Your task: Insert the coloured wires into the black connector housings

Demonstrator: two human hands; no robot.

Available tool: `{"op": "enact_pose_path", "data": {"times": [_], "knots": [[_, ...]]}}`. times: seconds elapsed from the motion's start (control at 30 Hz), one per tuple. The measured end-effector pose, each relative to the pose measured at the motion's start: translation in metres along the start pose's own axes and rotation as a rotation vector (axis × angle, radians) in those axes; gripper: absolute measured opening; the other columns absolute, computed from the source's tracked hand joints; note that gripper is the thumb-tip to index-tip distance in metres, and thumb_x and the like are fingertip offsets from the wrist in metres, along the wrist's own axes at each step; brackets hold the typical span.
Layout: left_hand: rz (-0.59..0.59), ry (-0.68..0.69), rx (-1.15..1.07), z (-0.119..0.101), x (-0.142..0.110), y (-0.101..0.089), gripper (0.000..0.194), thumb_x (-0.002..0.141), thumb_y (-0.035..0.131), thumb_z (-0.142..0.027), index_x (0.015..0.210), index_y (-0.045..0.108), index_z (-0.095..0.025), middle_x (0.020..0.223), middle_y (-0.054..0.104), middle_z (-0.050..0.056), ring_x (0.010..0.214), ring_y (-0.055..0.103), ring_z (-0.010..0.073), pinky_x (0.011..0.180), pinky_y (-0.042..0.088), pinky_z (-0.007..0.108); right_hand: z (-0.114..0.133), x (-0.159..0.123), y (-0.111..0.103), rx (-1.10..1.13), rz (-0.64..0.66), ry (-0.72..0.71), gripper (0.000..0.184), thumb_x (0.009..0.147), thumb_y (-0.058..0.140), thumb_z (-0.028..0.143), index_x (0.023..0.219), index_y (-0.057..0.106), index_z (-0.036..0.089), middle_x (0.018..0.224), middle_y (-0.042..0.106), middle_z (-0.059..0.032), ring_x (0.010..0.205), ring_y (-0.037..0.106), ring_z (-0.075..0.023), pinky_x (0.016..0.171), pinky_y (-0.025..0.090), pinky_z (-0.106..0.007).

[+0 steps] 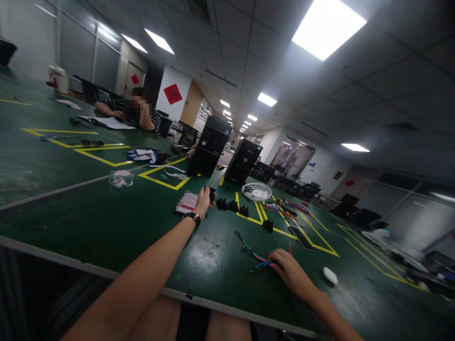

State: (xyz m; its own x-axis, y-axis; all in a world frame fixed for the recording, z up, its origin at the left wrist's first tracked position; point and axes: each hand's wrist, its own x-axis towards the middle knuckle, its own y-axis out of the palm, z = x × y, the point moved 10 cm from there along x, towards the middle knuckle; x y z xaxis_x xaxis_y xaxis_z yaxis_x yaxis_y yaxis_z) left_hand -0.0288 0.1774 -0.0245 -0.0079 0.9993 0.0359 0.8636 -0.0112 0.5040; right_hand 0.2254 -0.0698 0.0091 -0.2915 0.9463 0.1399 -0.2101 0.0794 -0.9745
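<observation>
My left hand (203, 201), a dark watch on its wrist, is closed around a small black part (212, 194) whose exact kind I cannot make out. Similar black pieces (232, 206) lie in a row just to its right, with one more (268, 225) further along. Beneath and left of this hand is a flat dark-edged item with a pale face (186, 202). Nearer the table's front, my right hand (284, 266) has its fingers closed on a short bundle of coloured wires (261, 262), blue, green and red. Its fingertips are partly hidden.
Several more coloured wires (284, 210) lie beyond a dark phone-like slab (300, 237). A white basket (256, 191) stands near two black computer cases (209, 144). A white mouse-shaped object (330, 275) is at right, a clear box (121, 178) and gloves (144, 156) at left. Someone (151, 121) sits across the table.
</observation>
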Motion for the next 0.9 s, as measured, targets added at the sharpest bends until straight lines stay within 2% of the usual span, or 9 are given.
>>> {"op": "enact_pose_path", "data": {"times": [0.17, 0.23, 0.3, 0.37, 0.47, 0.57, 0.73, 0.83, 0.9], "knots": [[0.108, -0.079, -0.020, 0.011, -0.010, 0.020, 0.016, 0.091, 0.045, -0.033, 0.099, 0.050, -0.021, 0.073, 0.064, 0.001, 0.040, 0.053, 0.0066, 0.038, 0.039, 0.014, -0.072, -0.067, -0.023, -0.011, -0.048, 0.218, 0.021, 0.091, 0.040, 0.032, 0.092, 0.060, 0.025, 0.095, 0.061, -0.0094, 0.088, 0.058, -0.0255, 0.080, 0.047, -0.042], [0.164, -0.119, -0.060, 0.014, -0.017, 0.031, 0.015, 0.091, 0.043, -0.028, 0.103, 0.049, -0.022, 0.076, 0.064, 0.001, 0.044, 0.057, 0.0089, 0.042, 0.045, 0.018, -0.086, -0.077, -0.029, -0.032, -0.037, 0.246, 0.019, 0.089, 0.043, 0.032, 0.093, 0.060, 0.025, 0.096, 0.062, -0.0098, 0.091, 0.058, -0.0263, 0.083, 0.046, -0.043], [0.211, -0.153, -0.123, 0.017, -0.025, 0.042, 0.016, 0.091, 0.040, -0.025, 0.105, 0.047, -0.022, 0.076, 0.064, 0.002, 0.049, 0.061, 0.0117, 0.047, 0.050, 0.024, -0.092, -0.076, -0.033, -0.073, -0.033, 0.246, 0.019, 0.087, 0.047, 0.032, 0.097, 0.061, 0.024, 0.100, 0.062, -0.0097, 0.096, 0.057, -0.0268, 0.088, 0.044, -0.044], [0.250, -0.192, -0.186, 0.020, -0.032, 0.051, 0.018, 0.090, 0.039, -0.023, 0.107, 0.046, -0.021, 0.075, 0.064, 0.003, 0.052, 0.063, 0.0144, 0.051, 0.053, 0.029, -0.094, -0.063, -0.038, -0.117, -0.054, 0.254, 0.023, 0.087, 0.047, 0.034, 0.102, 0.060, 0.022, 0.105, 0.062, -0.0097, 0.100, 0.056, -0.0263, 0.091, 0.042, -0.044], [0.289, -0.254, -0.226, 0.026, -0.040, 0.060, 0.021, 0.089, 0.039, -0.021, 0.108, 0.047, -0.020, 0.075, 0.065, 0.005, 0.055, 0.065, 0.0171, 0.054, 0.054, 0.032, -0.095, -0.030, -0.040, -0.152, -0.113, 0.309, 0.032, 0.090, 0.041, 0.039, 0.103, 0.061, 0.018, 0.105, 0.062, -0.0108, 0.100, 0.056, -0.0246, 0.091, 0.042, -0.040], [0.303, -0.307, -0.239, 0.032, -0.045, 0.064, 0.023, 0.089, 0.038, -0.021, 0.110, 0.048, -0.019, 0.077, 0.065, 0.007, 0.058, 0.066, 0.0179, 0.055, 0.054, 0.032, -0.093, 0.013, -0.027, -0.180, -0.094, 0.366, 0.035, 0.090, 0.042, 0.042, 0.102, 0.063, 0.017, 0.103, 0.063, -0.0109, 0.099, 0.058, -0.0241, 0.086, 0.042, -0.036], [0.329, -0.360, -0.250, 0.041, -0.048, 0.069, 0.026, 0.088, 0.035, -0.020, 0.111, 0.047, -0.016, 0.082, 0.067, 0.010, 0.061, 0.068, 0.0205, 0.058, 0.054, 0.034, -0.093, 0.068, 0.000, -0.223, -0.004, 0.441, 0.019, 0.080, 0.054, 0.022, 0.095, 0.064, 0.016, 0.096, 0.067, -0.0099, 0.090, 0.062, -0.0223, 0.072, 0.041, -0.028], [0.352, -0.392, -0.265, 0.046, -0.050, 0.073, 0.027, 0.089, 0.033, -0.022, 0.112, 0.046, -0.016, 0.086, 0.067, 0.012, 0.062, 0.069, 0.0225, 0.058, 0.054, 0.035, -0.090, 0.085, 0.000, -0.209, -0.010, 0.443, 0.018, 0.077, 0.053, 0.016, 0.091, 0.063, 0.016, 0.086, 0.068, -0.0086, 0.080, 0.063, -0.0203, 0.063, 0.038, -0.025], [0.357, -0.399, -0.280, 0.048, -0.050, 0.075, 0.028, 0.089, 0.034, -0.023, 0.114, 0.046, -0.016, 0.087, 0.067, 0.013, 0.062, 0.069, 0.0230, 0.059, 0.053, 0.035, -0.082, 0.093, -0.011, -0.167, -0.067, 0.424, 0.017, 0.077, 0.052, 0.016, 0.090, 0.062, 0.017, 0.080, 0.067, -0.0064, 0.074, 0.063, -0.0186, 0.059, 0.036, -0.024]]}}
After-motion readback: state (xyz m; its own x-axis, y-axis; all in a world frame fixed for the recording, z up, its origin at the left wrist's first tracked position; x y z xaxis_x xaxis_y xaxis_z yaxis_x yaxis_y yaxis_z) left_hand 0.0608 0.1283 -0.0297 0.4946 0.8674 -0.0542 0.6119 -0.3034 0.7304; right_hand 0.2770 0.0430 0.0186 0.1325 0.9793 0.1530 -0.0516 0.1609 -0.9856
